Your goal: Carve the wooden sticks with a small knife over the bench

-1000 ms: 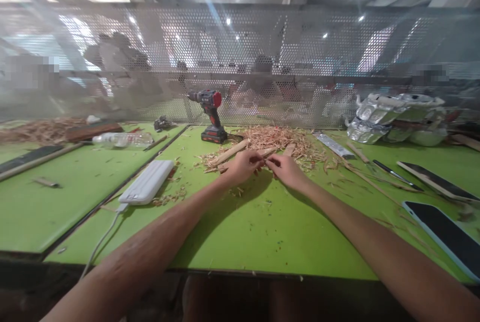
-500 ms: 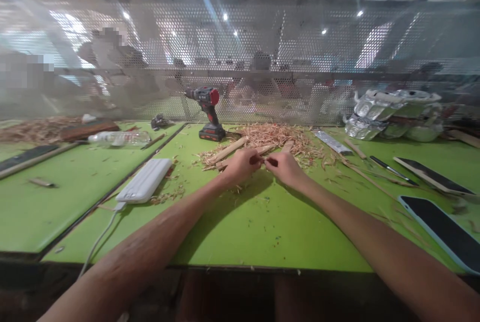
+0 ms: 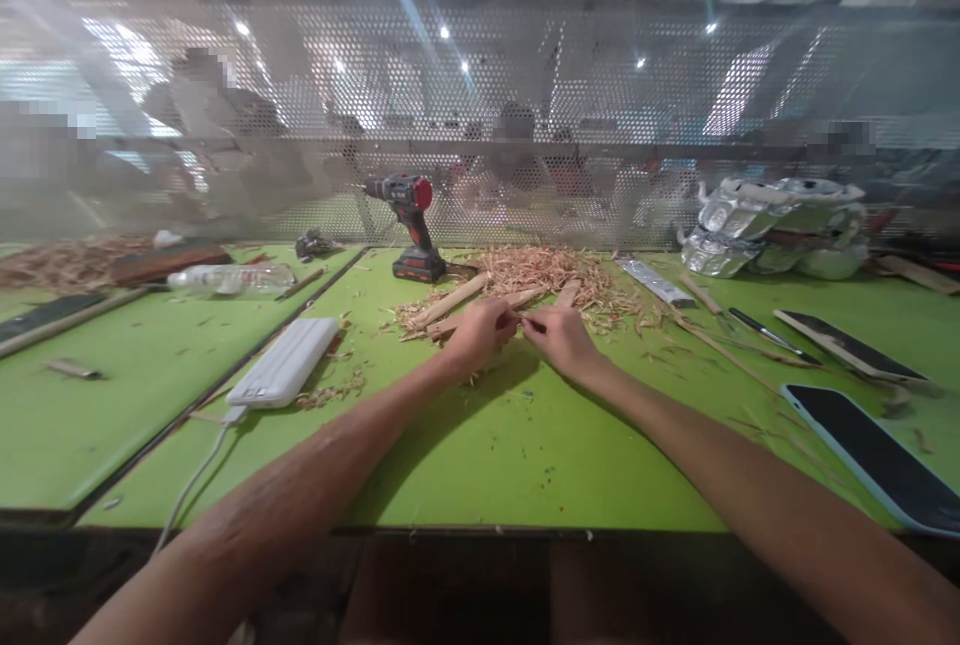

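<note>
My left hand and my right hand meet fingertip to fingertip above the green table, just in front of a heap of wood shavings. Both are closed in a pinch; whatever lies between the fingertips is too small to make out. Beside my left hand, a flat wooden strip rests on the shavings. Another short wooden piece lies right behind my right hand.
A cordless drill stands behind my left hand. Left are a white power bank with a cable and a plastic bottle. Right lie a phone, a second phone, a pen and foil-like bundles.
The whole view has shifted slightly, with objects appearing a little further left. My hands stay together in nearly the same pinching pose.
</note>
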Demonstrator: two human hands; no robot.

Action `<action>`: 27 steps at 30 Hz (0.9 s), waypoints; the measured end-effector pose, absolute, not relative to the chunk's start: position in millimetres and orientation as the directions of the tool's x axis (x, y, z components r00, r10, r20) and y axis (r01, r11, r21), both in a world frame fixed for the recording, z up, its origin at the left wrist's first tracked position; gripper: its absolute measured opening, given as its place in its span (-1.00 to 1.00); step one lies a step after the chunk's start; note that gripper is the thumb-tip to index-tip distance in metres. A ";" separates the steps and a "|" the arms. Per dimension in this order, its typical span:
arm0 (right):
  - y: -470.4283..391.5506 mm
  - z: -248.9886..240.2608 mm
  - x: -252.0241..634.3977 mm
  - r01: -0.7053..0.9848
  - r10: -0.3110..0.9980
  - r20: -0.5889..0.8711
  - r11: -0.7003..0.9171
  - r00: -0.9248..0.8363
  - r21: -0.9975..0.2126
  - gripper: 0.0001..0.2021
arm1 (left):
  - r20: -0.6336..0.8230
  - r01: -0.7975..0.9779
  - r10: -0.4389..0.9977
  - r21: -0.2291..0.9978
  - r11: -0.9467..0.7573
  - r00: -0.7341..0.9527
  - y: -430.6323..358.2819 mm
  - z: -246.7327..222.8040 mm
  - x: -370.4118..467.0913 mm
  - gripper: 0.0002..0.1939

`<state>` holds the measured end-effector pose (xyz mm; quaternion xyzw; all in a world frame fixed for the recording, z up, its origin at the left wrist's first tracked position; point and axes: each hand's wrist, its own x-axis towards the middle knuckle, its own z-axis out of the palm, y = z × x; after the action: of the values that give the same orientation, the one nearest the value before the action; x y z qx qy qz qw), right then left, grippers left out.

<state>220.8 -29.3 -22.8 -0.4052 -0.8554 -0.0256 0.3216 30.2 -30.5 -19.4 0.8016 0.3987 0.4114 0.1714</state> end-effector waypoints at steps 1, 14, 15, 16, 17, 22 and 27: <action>-29.8 -22.7 220.2 0.714 0.676 0.575 0.667 -0.460 -0.213 -0.78 | 0.536 0.492 0.772 0.598 -0.633 0.342 -30.8 -20.4 30.4 -0.78; -35.1 -21.4 214.9 0.737 0.702 0.585 0.630 -0.406 -0.244 -0.75 | 0.531 0.461 0.803 0.660 -0.593 0.272 -29.6 -22.1 32.8 -0.79; -34.8 -21.0 214.5 0.734 0.704 0.593 0.627 -0.390 -0.261 -0.74 | 0.485 0.440 0.837 0.713 -0.546 0.252 -28.3 -20.9 33.2 -0.79; -34.3 -20.6 214.5 0.727 0.704 0.601 0.628 -0.379 -0.278 -0.73 | 0.429 0.402 0.872 0.773 -0.490 0.237 -26.8 -20.0 33.5 -0.79; -33.7 -20.1 214.8 0.715 0.702 0.606 0.634 -0.373 -0.295 -0.73 | 0.374 0.352 0.898 0.829 -0.436 0.232 -25.1 -19.4 33.6 -0.79; -28.7 -19.4 220.9 0.646 0.709 0.595 0.663 -0.380 -0.378 -0.75 | 0.312 0.158 0.907 0.917 -0.365 0.284 -18.4 -21.7 31.8 -0.78; -27.6 -19.9 223.0 0.639 0.742 0.571 0.636 -0.352 -0.432 -0.78 | 0.304 0.083 0.917 0.939 -0.335 0.258 -20.0 -20.9 31.6 -0.77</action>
<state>223.0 -27.6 -19.9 -0.4212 -0.8196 0.0671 0.3826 31.6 -20.0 -20.9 0.6626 0.3774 0.4780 0.4360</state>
